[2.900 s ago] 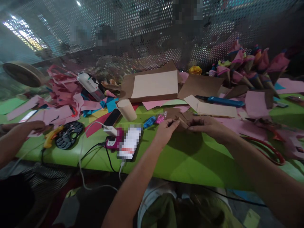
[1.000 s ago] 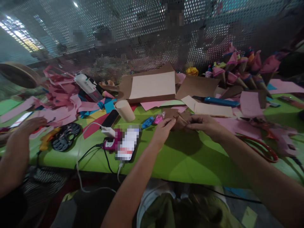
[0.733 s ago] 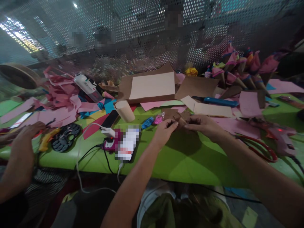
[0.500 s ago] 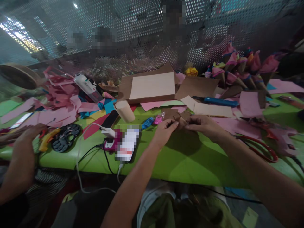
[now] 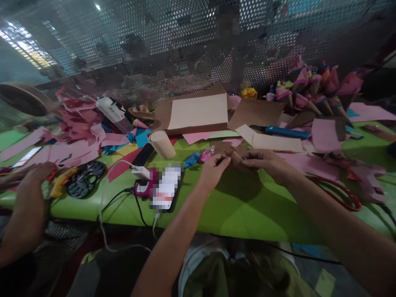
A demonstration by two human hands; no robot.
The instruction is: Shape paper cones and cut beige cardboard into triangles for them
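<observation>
Over the green table point(image 5: 229, 218), a small piece of brown paper point(image 5: 237, 159) is pinched between my two hands. My left hand point(image 5: 213, 172) grips its left side with thumb and fingertips together. On the other side, my right hand point(image 5: 267, 164) pinches the paper between thumb and forefinger. The paper looks folded or rolled, and my fingers partly cover it. Just left of it lie a blue foil-wrapped piece point(image 5: 192, 159) and a pink one point(image 5: 206, 154) in shiny wrap. More brown paper lies behind my fingers.
A phone point(image 5: 167, 187) on a cable, a cardboard tube point(image 5: 163, 145), a blue cutter point(image 5: 287, 132), red-handled scissors point(image 5: 349, 196) and a pink glue gun point(image 5: 369, 181) surround my hands. Paper-cone flowers point(image 5: 315, 88) stand at back right. Another person's hand point(image 5: 34, 173) rests at left.
The brown paper has turned slightly between my fingers, so a folded edge shows more. My right fingers have shifted a little; everything else looks the same.
</observation>
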